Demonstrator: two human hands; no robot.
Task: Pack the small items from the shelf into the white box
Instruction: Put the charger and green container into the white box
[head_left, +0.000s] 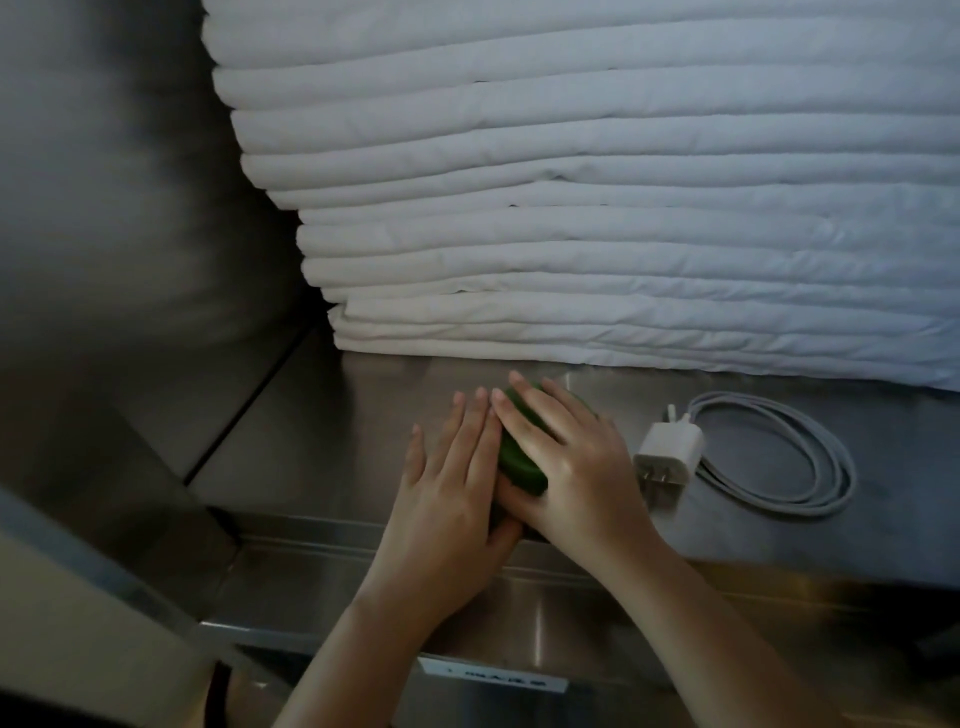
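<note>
The person is working at the pick-up step, gathering a small item off the steel shelf (322, 426). The shelf is carrying a tall stack of folded white linen (571, 208), which is filling the back and right of the view. A brushed steel wall (130, 208) is closing off the left side. The light is falling dimly, and the metal is showing soft reflections.

In front of the linen, both hands are meeting over a rounded green item (519, 462) lying on the bare shelf near its front edge. The left hand (447, 493) is lying flat with straight fingers against the item's left side. The right hand (576, 467) is resting across its top, fingers stretched out. Neither hand is curling round it; the thumbs are mostly hiding underneath, so I cannot tell how they are sitting.

The white box is not showing anywhere, so nothing is visibly packed. In my judgement the next move is calling for the hands to close on the green item, lift it clear of the front lip and carry it to the box.

Just right of the right hand, a white charger plug (667, 457) is waiting with its grey cable (779, 457) coiled loosely beside it. It is likely the next thing to go.

A small label (498, 675) is sitting on the shelf's front face, too blurred to read.
</note>
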